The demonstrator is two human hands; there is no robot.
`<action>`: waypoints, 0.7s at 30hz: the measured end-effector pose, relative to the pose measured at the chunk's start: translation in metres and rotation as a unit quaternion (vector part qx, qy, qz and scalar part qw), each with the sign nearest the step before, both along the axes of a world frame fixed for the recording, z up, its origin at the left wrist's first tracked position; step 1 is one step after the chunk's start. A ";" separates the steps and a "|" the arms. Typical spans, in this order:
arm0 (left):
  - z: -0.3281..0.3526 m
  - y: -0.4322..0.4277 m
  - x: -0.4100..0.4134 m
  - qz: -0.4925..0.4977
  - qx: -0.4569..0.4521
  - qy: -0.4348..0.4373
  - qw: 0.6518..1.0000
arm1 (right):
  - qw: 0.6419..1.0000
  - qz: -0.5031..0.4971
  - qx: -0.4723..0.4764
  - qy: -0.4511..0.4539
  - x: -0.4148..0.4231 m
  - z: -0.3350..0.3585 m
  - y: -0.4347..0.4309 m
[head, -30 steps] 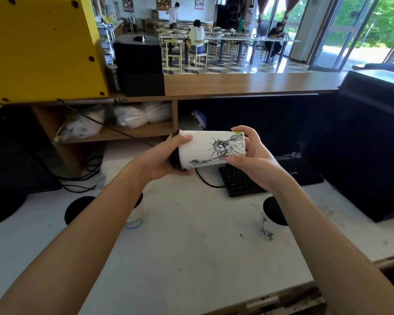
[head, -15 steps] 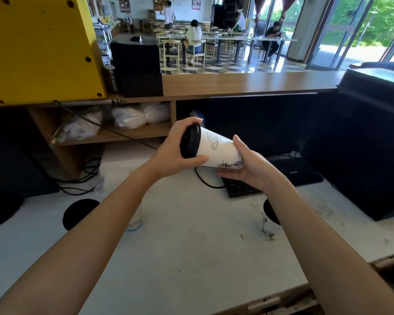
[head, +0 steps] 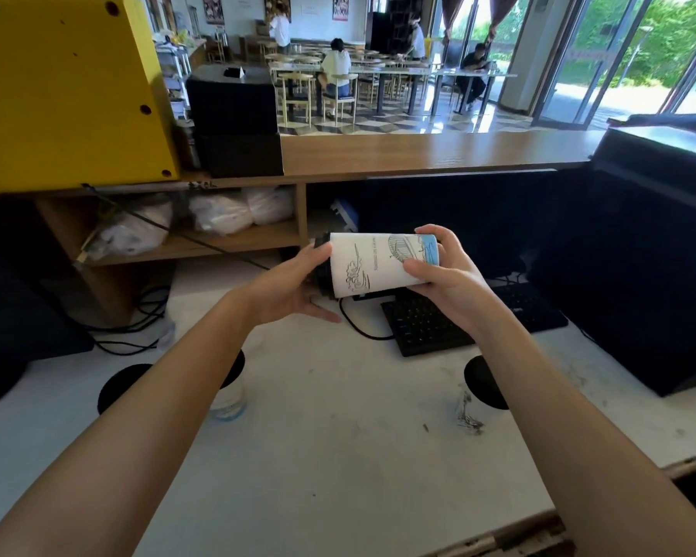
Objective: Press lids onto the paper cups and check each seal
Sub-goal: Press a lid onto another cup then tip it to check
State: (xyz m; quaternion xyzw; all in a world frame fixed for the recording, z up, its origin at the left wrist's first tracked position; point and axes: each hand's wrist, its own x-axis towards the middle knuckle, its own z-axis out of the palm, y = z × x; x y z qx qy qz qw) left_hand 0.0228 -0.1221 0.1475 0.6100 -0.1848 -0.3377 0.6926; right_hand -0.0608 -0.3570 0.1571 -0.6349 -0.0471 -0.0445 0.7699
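Sideways in the air over the desk's (head: 338, 468) far edge sat the paper cup (head: 378, 264), black lid (head: 322, 280) leftward. The right hand (head: 447, 272) clasped its base, fingers curled round; the left hand (head: 283, 292) pressed the lid, fingers straight. A keyboard (head: 426, 328) lay beneath.

A scuffed white tabletop (head: 338, 456) runs back to a low wooden shelf unit (head: 201, 245) stuffed with white plastic bags (head: 238, 211), under a long brown wooden counter (head: 438, 152). A big yellow box (head: 65, 86) and a black cabinet (head: 234, 102) stand on the counter at the left. Beyond it is a dining hall with pale wooden chairs (head: 294, 88), long tables (head: 438, 72) and a glossy chequered floor (head: 398, 124). Daylight pours through tall glass doors (head: 579, 62) onto green trees (head: 667, 42) outside.
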 end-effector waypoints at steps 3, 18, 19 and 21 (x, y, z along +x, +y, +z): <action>0.005 -0.010 0.002 0.050 0.024 0.005 0.998 | 0.999 0.019 -0.040 -0.013 0.002 0.001 0.001; -0.001 -0.027 -0.011 0.157 0.122 -0.612 0.766 | 0.934 -0.057 0.333 0.118 0.020 -0.033 0.029; -0.003 -0.027 -0.012 0.159 0.120 -0.618 0.761 | 0.928 -0.063 0.351 0.108 0.021 -0.034 0.032; -0.008 -0.027 -0.013 0.159 0.117 -0.611 0.766 | 0.914 -0.081 0.384 0.105 0.023 -0.034 0.035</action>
